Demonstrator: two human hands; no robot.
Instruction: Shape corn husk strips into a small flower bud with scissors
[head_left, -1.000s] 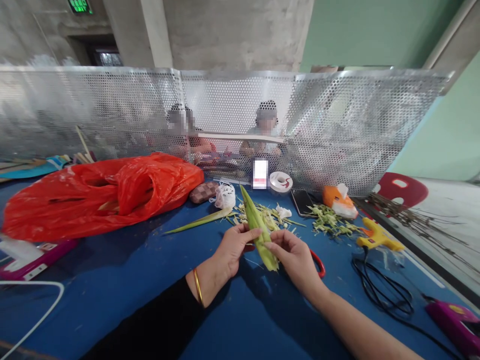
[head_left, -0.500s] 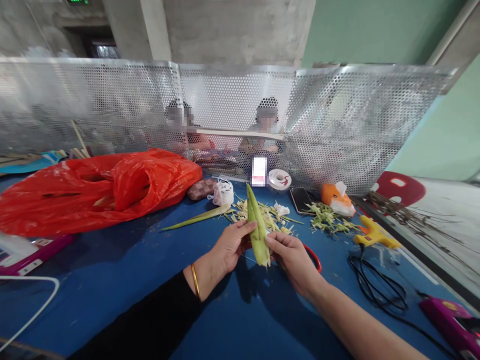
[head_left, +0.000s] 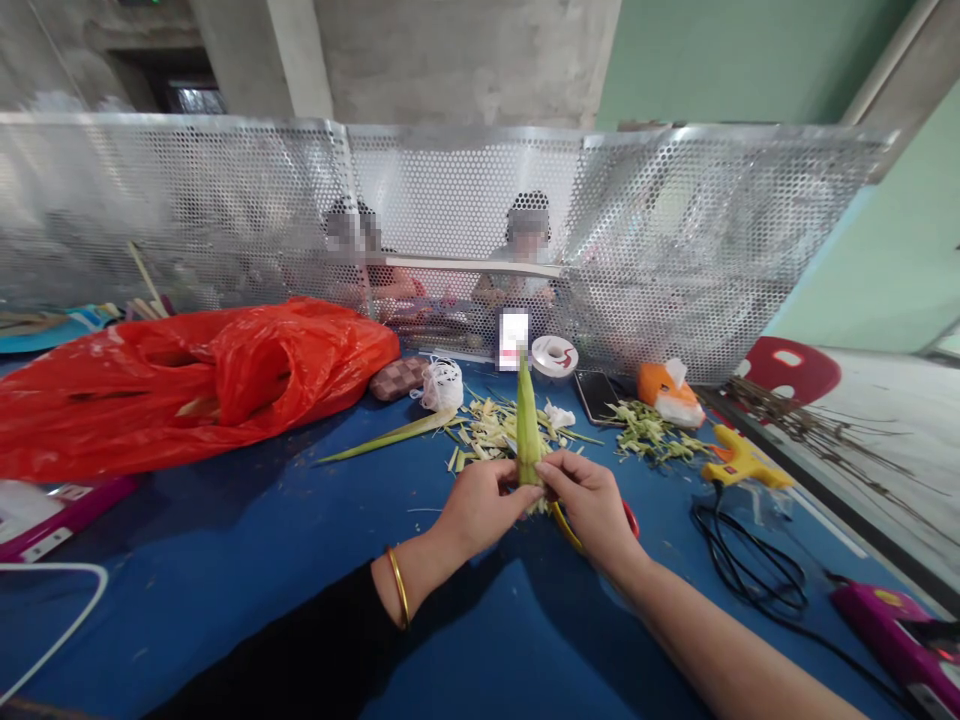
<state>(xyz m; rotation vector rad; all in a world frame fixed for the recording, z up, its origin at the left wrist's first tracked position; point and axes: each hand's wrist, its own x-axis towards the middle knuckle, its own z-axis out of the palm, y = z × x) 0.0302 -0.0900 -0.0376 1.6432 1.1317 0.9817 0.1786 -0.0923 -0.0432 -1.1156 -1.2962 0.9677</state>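
My left hand (head_left: 487,503) and my right hand (head_left: 589,505) both pinch the lower end of a green corn husk (head_left: 527,420), one from each side. The husk stands upright with its pointed tip away from me and looks narrow and folded. Under my right hand lie scissors (head_left: 568,530), of which only the yellow and red handle edges show. Beyond my hands is a heap of cut husk scraps (head_left: 491,430). Another long husk (head_left: 390,437) lies flat to the left of the heap.
A red plastic bag (head_left: 202,380) fills the left. White string (head_left: 441,383), a tape roll (head_left: 555,355), a phone (head_left: 598,397) and a tissue pack (head_left: 670,395) stand along the back. At right are a yellow glue gun (head_left: 744,462), its cord and a purple power strip (head_left: 885,630).
The husk has turned from broad and flat to a narrower, upright view, and my fingers have come closer together at its lower end. More yellow scissor handle shows.
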